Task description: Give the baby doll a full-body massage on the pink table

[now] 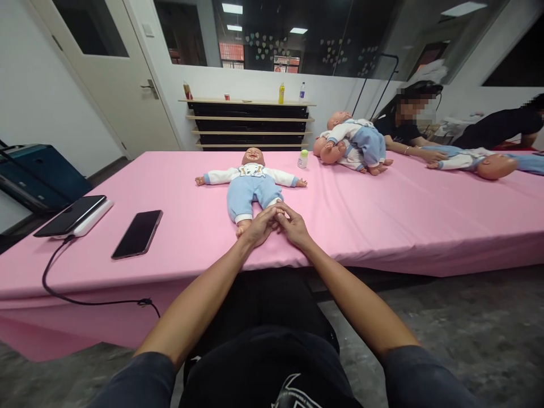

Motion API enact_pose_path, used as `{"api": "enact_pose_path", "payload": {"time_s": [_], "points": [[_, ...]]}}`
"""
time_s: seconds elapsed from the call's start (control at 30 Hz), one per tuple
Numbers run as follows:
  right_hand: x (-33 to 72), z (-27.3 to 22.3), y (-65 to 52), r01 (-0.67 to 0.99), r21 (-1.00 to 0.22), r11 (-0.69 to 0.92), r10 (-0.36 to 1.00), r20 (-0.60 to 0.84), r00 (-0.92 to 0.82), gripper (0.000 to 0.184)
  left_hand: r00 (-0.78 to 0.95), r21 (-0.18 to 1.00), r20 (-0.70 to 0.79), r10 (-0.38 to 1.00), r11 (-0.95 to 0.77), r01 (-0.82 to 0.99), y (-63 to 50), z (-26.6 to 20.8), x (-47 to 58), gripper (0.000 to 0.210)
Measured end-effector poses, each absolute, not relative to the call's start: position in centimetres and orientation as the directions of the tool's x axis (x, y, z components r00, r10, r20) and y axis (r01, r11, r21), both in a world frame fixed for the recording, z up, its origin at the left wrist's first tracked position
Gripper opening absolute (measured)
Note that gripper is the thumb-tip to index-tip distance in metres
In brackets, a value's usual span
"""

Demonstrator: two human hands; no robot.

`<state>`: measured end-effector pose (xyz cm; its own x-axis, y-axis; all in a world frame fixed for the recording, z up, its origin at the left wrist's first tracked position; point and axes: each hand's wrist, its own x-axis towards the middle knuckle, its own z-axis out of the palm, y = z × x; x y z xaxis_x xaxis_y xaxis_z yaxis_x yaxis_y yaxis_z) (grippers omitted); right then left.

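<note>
A baby doll (pixel 254 184) in a white top and blue trousers lies on its back on the pink-covered table (pixel 187 226), arms spread and head away from me. My left hand (pixel 260 225) and my right hand (pixel 293 224) meet at the doll's foot on the right side, fingers closed around it from both sides. Most of that foot is hidden by my fingers. The doll's other foot (pixel 243 228) shows just left of my left hand. Beyond the doll, to its right, stands a small white bottle with a green cap (pixel 302 159).
Phones lie at the left, one flat (pixel 138 234) and one on a white power bank (pixel 91 220) with a black cable (pixel 47 275). Two dolls (pixel 361 141) are piled at the right back. Farther right, a person (pixel 402 122) touches another doll (pixel 471 161). Shelves (pixel 250 102) stand behind.
</note>
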<state>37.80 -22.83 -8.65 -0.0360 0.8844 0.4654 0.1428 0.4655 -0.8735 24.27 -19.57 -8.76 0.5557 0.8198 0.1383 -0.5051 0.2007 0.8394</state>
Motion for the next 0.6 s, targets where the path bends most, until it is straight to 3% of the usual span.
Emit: {"api": "enact_pose_path", "payload": {"time_s": [0.2,0.6], "points": [[37.4,-9.1,-22.8,0.161,-0.909,0.386,0.913,0.401,0.073,0.043,0.528,0.87,0.183,0.829,0.114,-0.48,-19.4,-9.8,25.2,0.051],[37.8,-9.9,-22.2,0.208,-0.831,0.516,0.844,0.534,0.041,0.035,0.464,0.877,0.213,0.86,0.041,-0.478,-17.8,-11.4,25.1,0.054]]}}
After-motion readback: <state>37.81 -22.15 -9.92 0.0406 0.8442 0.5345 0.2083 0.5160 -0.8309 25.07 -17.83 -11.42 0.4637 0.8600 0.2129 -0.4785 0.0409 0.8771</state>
